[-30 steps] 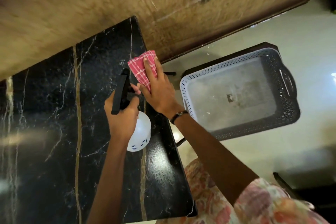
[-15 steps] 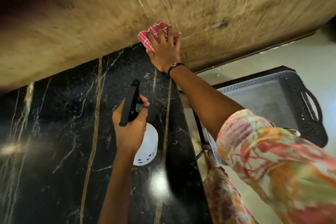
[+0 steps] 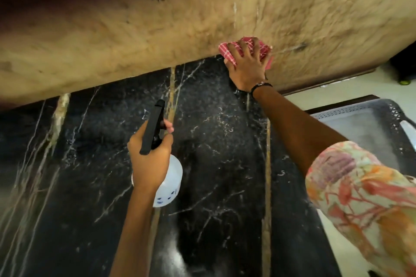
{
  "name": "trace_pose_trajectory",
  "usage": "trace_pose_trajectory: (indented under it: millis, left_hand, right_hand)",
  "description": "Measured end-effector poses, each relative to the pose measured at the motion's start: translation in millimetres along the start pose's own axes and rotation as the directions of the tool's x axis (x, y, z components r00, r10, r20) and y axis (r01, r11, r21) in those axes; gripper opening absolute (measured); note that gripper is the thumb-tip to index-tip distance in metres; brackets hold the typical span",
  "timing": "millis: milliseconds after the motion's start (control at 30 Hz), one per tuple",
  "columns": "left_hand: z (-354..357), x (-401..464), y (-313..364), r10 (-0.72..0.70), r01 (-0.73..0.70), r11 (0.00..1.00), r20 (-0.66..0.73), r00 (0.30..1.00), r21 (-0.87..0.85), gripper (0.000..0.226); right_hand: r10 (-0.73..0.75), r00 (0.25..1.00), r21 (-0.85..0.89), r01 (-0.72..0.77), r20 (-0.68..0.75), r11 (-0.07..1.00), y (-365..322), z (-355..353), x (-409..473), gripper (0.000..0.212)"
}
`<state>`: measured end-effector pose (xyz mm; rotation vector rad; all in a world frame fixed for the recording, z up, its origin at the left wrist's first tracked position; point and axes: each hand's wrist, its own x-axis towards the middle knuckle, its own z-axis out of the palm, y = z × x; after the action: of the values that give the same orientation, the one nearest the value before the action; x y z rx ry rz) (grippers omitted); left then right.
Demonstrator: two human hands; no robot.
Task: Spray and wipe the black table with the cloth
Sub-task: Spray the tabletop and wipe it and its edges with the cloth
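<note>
The black table (image 3: pixel 213 175) fills the lower and middle part of the view; its surface is dark marble-patterned with pale veins and tan stripes. The table's far edge meets a tan wall (image 3: pixel 157 29). The cloth (image 3: pixel 263 48), red with a white check, lies bunched at the table's far right corner, where the far edge touches the wall. The right hand (image 3: pixel 247 65) lies flat on the cloth with fingers spread, pressing it down; a dark band circles the wrist (image 3: pixel 261 86). The left hand (image 3: pixel 150 162) is over the middle of the table, fingers wrapped around the neck of a spray bottle (image 3: pixel 168 182), with a fingertip at the black trigger head (image 3: pixel 153 127). The bottle body is white and translucent. The table surface to the left of the bottle and toward the near edge carries no objects. Beyond the table's right edge, a grey perforated basket (image 3: pixel 396 114) stands near on the pale floor (image 3: pixel 337 243). A floral sleeve (image 3: pixel 360 198) covers the right upper arm.
</note>
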<state>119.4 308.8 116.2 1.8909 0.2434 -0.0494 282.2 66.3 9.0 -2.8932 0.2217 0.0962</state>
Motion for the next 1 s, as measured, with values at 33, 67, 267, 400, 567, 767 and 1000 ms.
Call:
trace_pose_trajectory:
  millis: [33,67,267,400,567,767,1000]
  left_hand:
    - [-11.8,5.7,-4.3,0.015,-0.015,1.000,0.003,1.000,0.007,0.017]
    - [-23.8,11.6,-9.0,0.028,-0.028,0.999,0.008,1.000,0.019,0.018]
    - [-85.2,40.6,-24.8,0.032,-0.032,0.999,0.002,0.999,0.012,0.027]
    - [-121.2,54.1,-33.5,0.008,-0.007,1.000,-0.019,1.000,0.017,0.024]
    - [-161.5,69.7,-45.8,-0.010,0.011,1.000,-0.057,0.998,0.016,0.023]
    - [-198.5,84.1,-58.9,0.013,-0.015,1.000,-0.086,0.996,-0.023,0.021]
    - [-237.7,97.6,-71.2,0.017,-0.026,0.998,-0.152,0.988,-0.055,0.016]
  right_hand:
    - [0.017,1.000,-0.004,-0.017,-0.016,1.000,-8.3,2.8,-0.8,0.053]
    - [0.017,0.999,-0.009,-0.017,-0.031,1.000,-19.3,6.0,-1.9,0.053]
    - [-0.103,0.994,-0.011,0.103,-0.040,0.995,-155.1,35.1,-14.5,0.050]
    - [-0.226,0.974,0.003,0.226,0.014,0.974,-265.0,60.0,-20.1,0.050]
    - [-0.339,0.941,0.016,0.339,-0.014,0.941,-295.8,70.5,-19.5,0.048]
    - [-0.205,0.970,-0.004,0.206,-0.129,0.978,-240.8,62.8,-15.9,0.049]
    - [-0.194,0.962,0.014,0.200,-0.191,0.980,-315.1,89.1,-25.8,0.045]
